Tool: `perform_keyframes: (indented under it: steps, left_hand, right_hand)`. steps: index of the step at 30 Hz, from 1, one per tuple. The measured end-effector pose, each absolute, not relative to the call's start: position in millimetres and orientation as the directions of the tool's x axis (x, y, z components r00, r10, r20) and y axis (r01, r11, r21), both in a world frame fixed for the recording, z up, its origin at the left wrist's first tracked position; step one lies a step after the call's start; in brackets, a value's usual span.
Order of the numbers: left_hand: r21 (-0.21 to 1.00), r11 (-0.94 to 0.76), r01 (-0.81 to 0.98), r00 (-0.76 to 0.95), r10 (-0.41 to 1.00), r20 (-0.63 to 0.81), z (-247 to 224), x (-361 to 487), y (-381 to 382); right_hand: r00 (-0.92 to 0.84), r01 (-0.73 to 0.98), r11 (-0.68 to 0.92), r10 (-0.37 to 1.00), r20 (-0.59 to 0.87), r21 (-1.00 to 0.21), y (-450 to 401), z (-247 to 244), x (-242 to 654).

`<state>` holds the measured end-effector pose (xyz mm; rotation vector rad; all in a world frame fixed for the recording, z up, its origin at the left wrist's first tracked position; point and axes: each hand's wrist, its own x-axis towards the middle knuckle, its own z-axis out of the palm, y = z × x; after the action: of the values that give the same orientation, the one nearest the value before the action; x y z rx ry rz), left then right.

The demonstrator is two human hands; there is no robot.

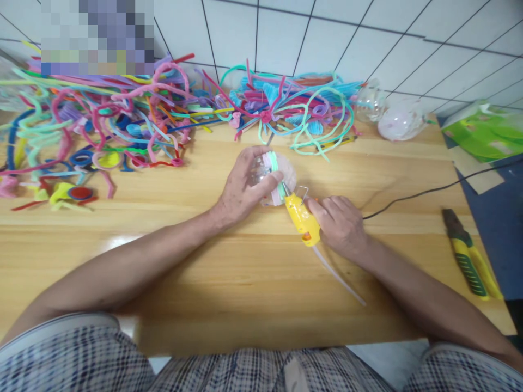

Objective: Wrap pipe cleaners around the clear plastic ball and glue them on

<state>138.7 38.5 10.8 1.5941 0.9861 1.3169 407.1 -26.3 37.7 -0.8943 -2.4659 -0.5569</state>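
My left hand [249, 188] is wrapped round a clear round ball [287, 170] above the middle of the wooden table. Pale purple and mint green fuzzy strips [274, 163] run around the ball's middle, and my left thumb lies across them. My right hand [341, 220] grips a yellow glue gun [303, 218] by its handle. The gun's metal nozzle meets the strips just below my left thumb. A translucent glue stick [341, 280] trails out of the gun's rear toward the lower right.
Tangled colourful pipe cleaners [122, 120] cover the table's back left, with another pile [286, 103] at the back middle. Two clear balls [402, 121] sit behind on the right. Yellow-green pliers [469, 261] lie near the right edge. A black cord [412, 195] runs right; a green package [486, 130] stands beyond.
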Motion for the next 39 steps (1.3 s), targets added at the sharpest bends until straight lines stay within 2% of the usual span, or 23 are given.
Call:
perform_keyframes:
  steps: [9, 15, 30, 39]
  left_hand:
    - [0.914, -0.388, 0.113, 0.141, 0.917, 0.372, 5, 137, 41]
    - [0.934, -0.342, 0.100, 0.150, 0.934, 0.326, 5, 132, 43]
    - [0.918, -0.385, 0.094, 0.153, 0.917, 0.369, 1, 131, 39]
    - [0.885, -0.451, 0.118, 0.146, 0.889, 0.434, -3, 134, 42]
  right_hand:
    - [-0.673, 0.681, 0.709, 0.511, 0.535, 0.180, -28, 36, 406]
    - [-0.652, 0.703, 0.689, 0.525, 0.547, 0.177, -30, 30, 403]
    - [-0.650, 0.695, 0.713, 0.572, 0.501, 0.087, -33, 29, 403]
    - [-0.653, 0.696, 0.708, 0.551, 0.520, 0.124, -31, 30, 401]
